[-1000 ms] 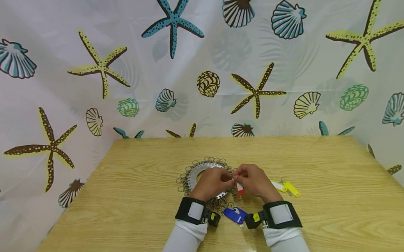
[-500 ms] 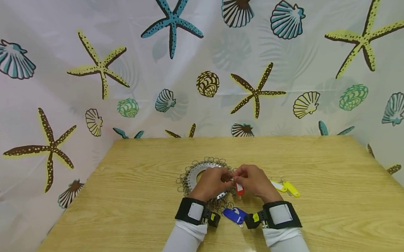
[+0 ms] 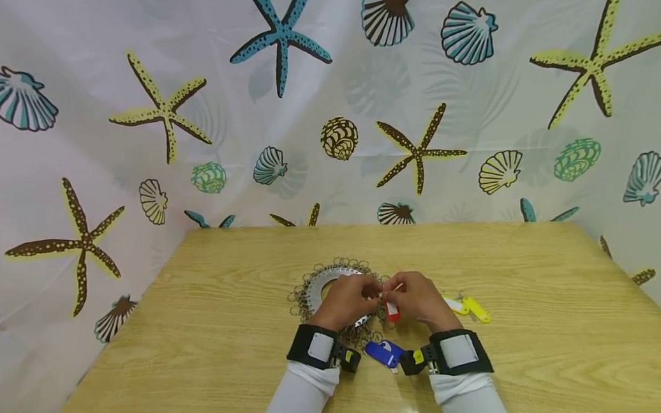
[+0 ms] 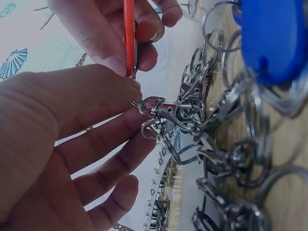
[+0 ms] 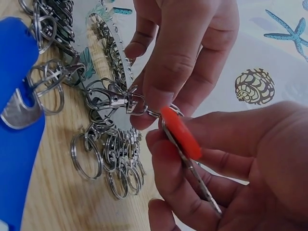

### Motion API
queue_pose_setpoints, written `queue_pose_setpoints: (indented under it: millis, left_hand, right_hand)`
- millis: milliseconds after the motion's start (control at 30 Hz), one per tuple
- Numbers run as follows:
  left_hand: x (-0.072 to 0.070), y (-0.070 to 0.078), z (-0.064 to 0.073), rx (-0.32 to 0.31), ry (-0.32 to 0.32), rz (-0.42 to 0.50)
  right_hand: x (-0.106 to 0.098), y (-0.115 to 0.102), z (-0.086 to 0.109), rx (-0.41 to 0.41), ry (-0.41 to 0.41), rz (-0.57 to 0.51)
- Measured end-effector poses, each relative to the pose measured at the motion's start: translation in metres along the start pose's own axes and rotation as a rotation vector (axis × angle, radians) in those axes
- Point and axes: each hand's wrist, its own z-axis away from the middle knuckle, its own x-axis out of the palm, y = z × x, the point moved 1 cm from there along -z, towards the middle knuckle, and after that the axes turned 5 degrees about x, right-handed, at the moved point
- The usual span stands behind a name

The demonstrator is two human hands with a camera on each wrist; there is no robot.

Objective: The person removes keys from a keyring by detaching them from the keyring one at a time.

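Step in hand, as judged: working the ring joint between a red tag (image 5: 180,132) and a metal clasp (image 5: 115,101) at the edge of the flat metal hoop (image 3: 316,291). Whether the tag is being threaded on or off cannot be told.

Left grip (image 3: 347,300): thumb and forefinger pinch a small split ring (image 5: 154,114) at the clasp's end; the other fingers lie apart, loosely bent. Right grip (image 3: 416,298): thumb and fingers pinch the red tag, with a thin metal piece, apparently a key (image 5: 204,187), lying alongside.

Tag position: between both grips, raised and tilted, just beside the hoop's right edge. The hoop rests on the tabletop (image 3: 229,316). A blue tag (image 3: 383,354) lies near its front; two yellow tags (image 3: 467,309) lie right of the right grip.

Next move calls for: hold the split ring steady with the left; turn the tag with the right, following the coil. Caution: the springy ring may slip from the fingertips.
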Motion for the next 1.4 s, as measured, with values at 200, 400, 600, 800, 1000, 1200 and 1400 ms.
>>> queue_pose_setpoints:
  millis: [200,400,600,800,1000,1200,1400]
  left_hand:
    - [0.0011,-0.0021,0.0001,0.01,-0.006,0.007]
    - [0.0013,-0.0025,0.0003,0.006,-0.006,0.019]
    - [0.0011,-0.0034,0.0001,-0.009,-0.009,0.05]
    - [0.0015,-0.0051,0.0004,-0.037,-0.016,0.066]
    - [-0.0001,-0.0041,0.0,-0.044,-0.009,0.039]
    - [-0.0015,-0.0025,0.0014,-0.089,0.01,0.023]
    - [-0.0021,-0.0027,0.0029,-0.086,0.029,0.001]
  right_hand:
    - [-0.0004,-0.0003,0.0023,-0.014,0.004,-0.019]
    - [0.0,-0.0008,0.0017,-0.012,0.009,-0.015]
    - [0.0009,0.0001,-0.0003,-0.043,0.025,-0.001]
    - [0.0008,-0.0006,0.0003,-0.108,0.008,0.003]
    - [-0.0006,-0.0006,0.0004,-0.148,-0.005,-0.001]
    - [-0.0013,-0.0003,0.0012,-0.165,-0.016,-0.014]
    - [0.0009,0.0004,0.0012,-0.159,-0.023,-0.006]
